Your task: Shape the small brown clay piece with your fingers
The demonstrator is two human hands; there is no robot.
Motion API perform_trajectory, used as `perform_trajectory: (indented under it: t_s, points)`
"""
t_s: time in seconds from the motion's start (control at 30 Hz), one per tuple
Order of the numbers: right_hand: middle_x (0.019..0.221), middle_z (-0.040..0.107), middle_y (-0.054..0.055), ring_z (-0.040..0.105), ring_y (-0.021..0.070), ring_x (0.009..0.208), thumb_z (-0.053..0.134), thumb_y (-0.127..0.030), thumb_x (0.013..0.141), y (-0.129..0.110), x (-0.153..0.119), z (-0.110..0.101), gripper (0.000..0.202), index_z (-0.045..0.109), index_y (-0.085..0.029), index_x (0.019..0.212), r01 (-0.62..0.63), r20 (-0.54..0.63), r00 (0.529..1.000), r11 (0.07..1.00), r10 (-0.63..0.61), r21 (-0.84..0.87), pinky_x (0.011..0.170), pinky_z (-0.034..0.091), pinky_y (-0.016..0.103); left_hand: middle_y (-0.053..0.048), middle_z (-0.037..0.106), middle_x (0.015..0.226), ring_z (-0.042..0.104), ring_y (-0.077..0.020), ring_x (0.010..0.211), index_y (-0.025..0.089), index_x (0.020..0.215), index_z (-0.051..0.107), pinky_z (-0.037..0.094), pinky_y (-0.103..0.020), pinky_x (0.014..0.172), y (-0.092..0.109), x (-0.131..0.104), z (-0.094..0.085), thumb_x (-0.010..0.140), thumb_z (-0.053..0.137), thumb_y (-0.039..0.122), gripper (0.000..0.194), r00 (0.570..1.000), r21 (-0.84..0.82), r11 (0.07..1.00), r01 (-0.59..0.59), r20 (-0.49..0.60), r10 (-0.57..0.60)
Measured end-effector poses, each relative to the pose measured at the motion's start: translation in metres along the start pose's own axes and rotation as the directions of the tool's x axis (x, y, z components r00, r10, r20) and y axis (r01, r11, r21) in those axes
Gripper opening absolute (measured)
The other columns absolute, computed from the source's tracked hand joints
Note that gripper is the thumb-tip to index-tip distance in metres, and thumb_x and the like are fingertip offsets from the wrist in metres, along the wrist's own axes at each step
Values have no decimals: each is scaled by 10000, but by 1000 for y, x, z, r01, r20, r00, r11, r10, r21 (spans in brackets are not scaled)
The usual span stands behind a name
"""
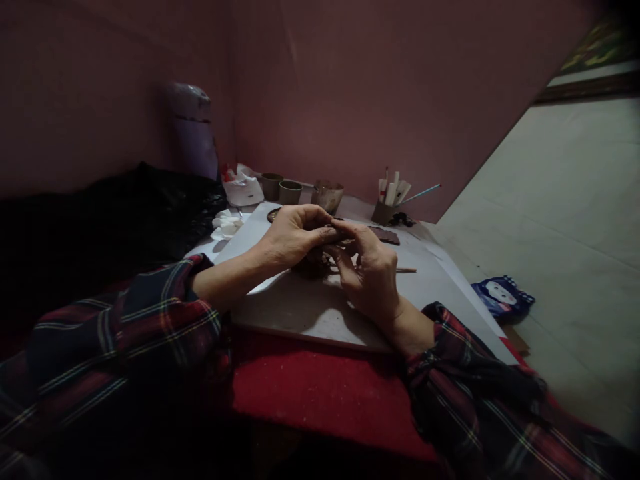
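Dark clay-like lump [310, 268] on or just above white board [285, 312], below left hand [295, 233] and right hand [369, 267], both half-curled, meeting at the tips; cannot tell any hold. Looks rough, unfinished; cannot judge remaining steps.

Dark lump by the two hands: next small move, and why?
Probably ease the right hand slightly back from the left hand: in this view the two meet in front of the dark lump and cover part of it, so what they hold, if anything, can't be made out.
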State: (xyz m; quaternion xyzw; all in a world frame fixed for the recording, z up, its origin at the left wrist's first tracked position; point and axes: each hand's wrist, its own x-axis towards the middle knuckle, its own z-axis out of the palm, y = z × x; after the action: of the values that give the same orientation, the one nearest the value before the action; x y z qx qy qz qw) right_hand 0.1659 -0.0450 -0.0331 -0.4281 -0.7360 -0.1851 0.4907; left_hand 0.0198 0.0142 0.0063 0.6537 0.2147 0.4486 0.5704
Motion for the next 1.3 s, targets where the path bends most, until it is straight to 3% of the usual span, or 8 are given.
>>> perform_trajectory:
  t_s: [0.27, 0.5, 0.87, 1.3]
  points:
    - [1096, 718, 58, 705, 183, 905, 654, -281, 873, 1, 0, 2, 352, 584, -206, 1209, -65, -3, 998, 995, 64, -71, 714, 563, 286, -49, 715, 742, 632, -115, 661, 85, 811, 701, 476, -193, 581, 0, -3, -3, 676, 821, 345, 317, 998, 5, 1000, -13, 57, 13]
    - [1073, 732, 55, 714, 182, 859, 679, -283, 858, -4, 1, -1, 320, 609, -198, 1159, -87, -2, 996, 985, 88, -147, 652, 528, 276, -46, 713, 786, 613, -93, 625, 82, 876, 694, 477, -186, 562, 0, -3, -5, 766, 742, 296, 245, 996, 15, 999, 35, 83, -36]
    - [1072, 738, 78, 711, 171, 825, 528, -392, 971, -5, 3, -1, 325, 603, -163, 1190, 8, -1, 1000, 966, -8, -260, 637, 503, 261, -10, 664, 623, 603, -91, 490, 76, 845, 646, 477, -177, 465, 5, -3, -3, 836, 649, 179, 103, 995, 17, 999, 35, 89, -36]
    - [1055, 761, 58, 722, 160, 860, 553, -247, 951, -5, 2, -2, 218, 637, -189, 1144, -23, 11, 1000, 983, 25, -182, 720, 532, 257, -15, 662, 578, 609, -94, 455, 90, 810, 616, 482, -170, 447, 9, -4, 0, 887, 553, 80, 99, 992, 66, 994, 92, 81, -97]
